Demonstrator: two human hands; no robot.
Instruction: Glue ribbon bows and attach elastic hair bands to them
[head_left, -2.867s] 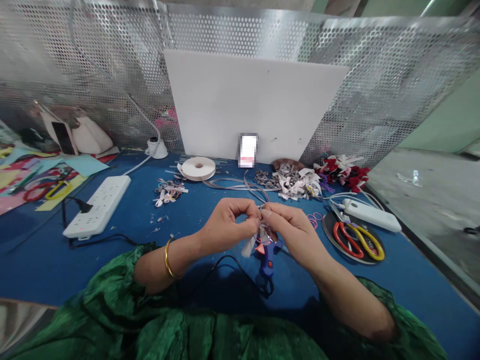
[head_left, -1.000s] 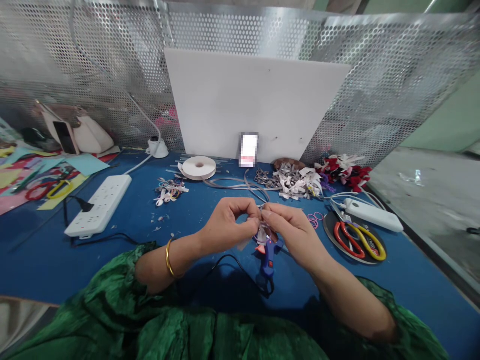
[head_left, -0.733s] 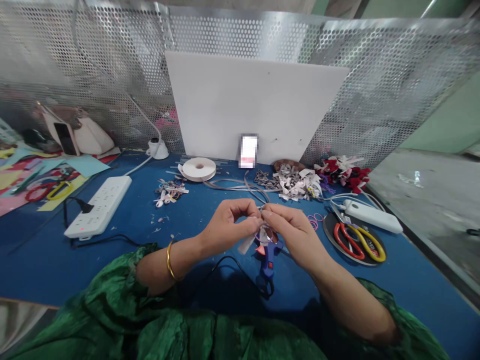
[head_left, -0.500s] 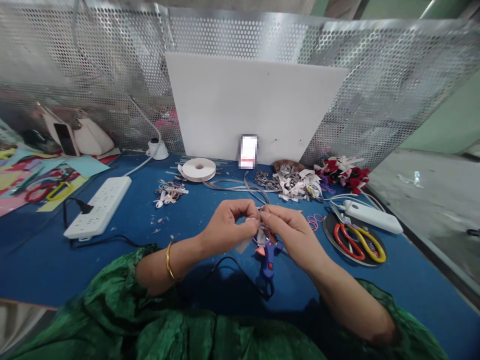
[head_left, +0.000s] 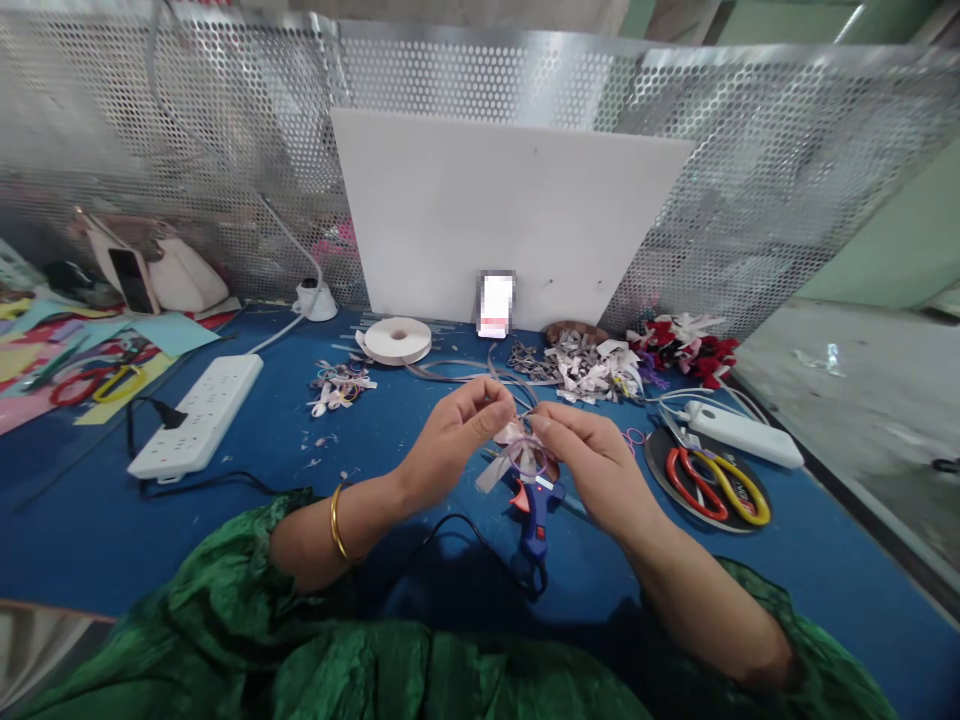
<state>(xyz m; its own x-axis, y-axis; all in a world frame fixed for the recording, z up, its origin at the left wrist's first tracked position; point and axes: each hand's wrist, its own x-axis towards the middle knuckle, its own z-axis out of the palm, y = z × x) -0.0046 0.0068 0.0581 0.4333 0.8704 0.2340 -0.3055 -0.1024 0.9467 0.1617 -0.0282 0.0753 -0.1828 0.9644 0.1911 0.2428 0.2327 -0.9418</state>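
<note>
The right hand (head_left: 600, 462) has its fingers pinched together at the top of a pale bow (head_left: 498, 468); the left hand (head_left: 450, 435) brings thumb and fingertip close just beside it, though I cannot tell whether they grip anything. The bow, 1 purple ring (head_left: 528, 473) against it, hangs above the glue gun (head_left: 537, 520): apparently shaped, its centre perhaps unfinished. Farther across the bench (head_left: 285, 540), a pale heap (head_left: 592, 366) looks already made

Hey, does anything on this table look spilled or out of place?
Slightly: small pale scraps lie scattered on the blue table, left of the left hand. They look like stray litter, apart from any pile. Nothing else stands out.
</note>
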